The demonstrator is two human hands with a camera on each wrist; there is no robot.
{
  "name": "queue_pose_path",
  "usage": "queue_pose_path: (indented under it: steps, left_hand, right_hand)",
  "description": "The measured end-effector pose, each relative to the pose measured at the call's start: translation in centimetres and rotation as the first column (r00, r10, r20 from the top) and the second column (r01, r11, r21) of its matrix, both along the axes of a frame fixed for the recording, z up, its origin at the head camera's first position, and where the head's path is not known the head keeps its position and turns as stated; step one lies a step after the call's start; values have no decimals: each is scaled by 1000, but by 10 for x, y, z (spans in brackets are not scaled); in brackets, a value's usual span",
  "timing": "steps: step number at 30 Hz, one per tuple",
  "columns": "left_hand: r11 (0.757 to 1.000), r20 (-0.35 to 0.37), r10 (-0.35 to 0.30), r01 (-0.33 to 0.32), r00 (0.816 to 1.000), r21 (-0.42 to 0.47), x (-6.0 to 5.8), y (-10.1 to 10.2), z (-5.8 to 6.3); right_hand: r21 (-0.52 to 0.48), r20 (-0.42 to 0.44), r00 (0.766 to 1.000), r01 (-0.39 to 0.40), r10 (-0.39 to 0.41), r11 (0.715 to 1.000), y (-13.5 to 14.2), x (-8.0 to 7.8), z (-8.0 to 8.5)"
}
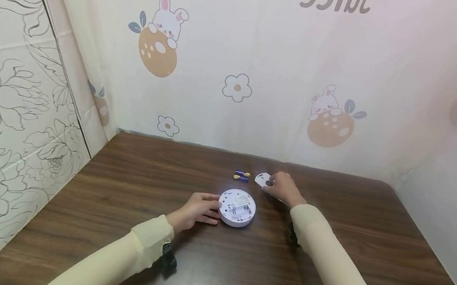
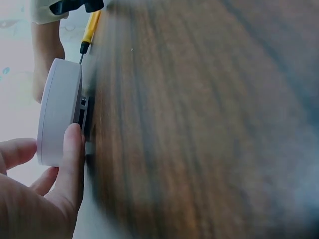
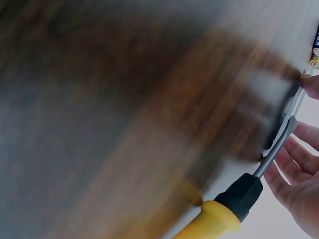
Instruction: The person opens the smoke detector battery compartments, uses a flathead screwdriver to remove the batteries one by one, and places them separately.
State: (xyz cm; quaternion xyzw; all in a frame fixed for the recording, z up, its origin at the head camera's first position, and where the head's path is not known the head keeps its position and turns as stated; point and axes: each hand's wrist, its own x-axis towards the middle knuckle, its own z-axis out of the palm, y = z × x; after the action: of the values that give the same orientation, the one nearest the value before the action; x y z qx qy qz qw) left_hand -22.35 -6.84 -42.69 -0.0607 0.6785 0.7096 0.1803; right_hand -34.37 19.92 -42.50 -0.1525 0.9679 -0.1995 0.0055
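My left hand [image 1: 196, 212] grips the rim of a round white smoke alarm [image 1: 233, 199] whose back faces up, the battery compartment uncovered. In the left wrist view, fingers lie on both sides of the alarm [image 2: 60, 109]. Further back, my right hand [image 1: 284, 188] pinches the near right edge of a flat white mounting plate [image 1: 262, 179] with dark openings. A screwdriver [image 3: 219, 216] with a yellow handle and black collar lies below the right hand [image 3: 299, 169], its shaft close to the fingertips; the head view does not show it.
Two blue-and-yellow batteries [image 1: 241, 176] lie side by side behind the alarm, left of the plate. The brown wooden table [image 1: 157, 162] ends at a printed curtain [image 1: 215, 112] at the back. A black wrist device [image 1: 169, 260] hangs below the left cuff.
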Motion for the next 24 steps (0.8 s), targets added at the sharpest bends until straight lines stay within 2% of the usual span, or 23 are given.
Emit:
queue_pose_path:
  steps: [7, 12, 20, 24]
  left_hand:
    - [999, -10, 32, -32, 999, -10, 9, -3, 1]
    - [999, -25, 45, -45, 999, 4, 9, -4, 3]
    - [997, -24, 26, -24, 999, 74, 6, -1, -4]
    - [996, -25, 29, -27, 999, 84, 6, 0, -3]
  right_hand:
    - [4, 21, 1000, 6, -6, 1000, 0, 1, 3]
    - [-3, 26, 1000, 2, -2, 1000, 0, 1, 4]
    - [-72, -41, 996, -77, 74, 994, 0, 5, 14]
    - [-82, -69, 992, -115, 110, 990, -1, 10, 23]
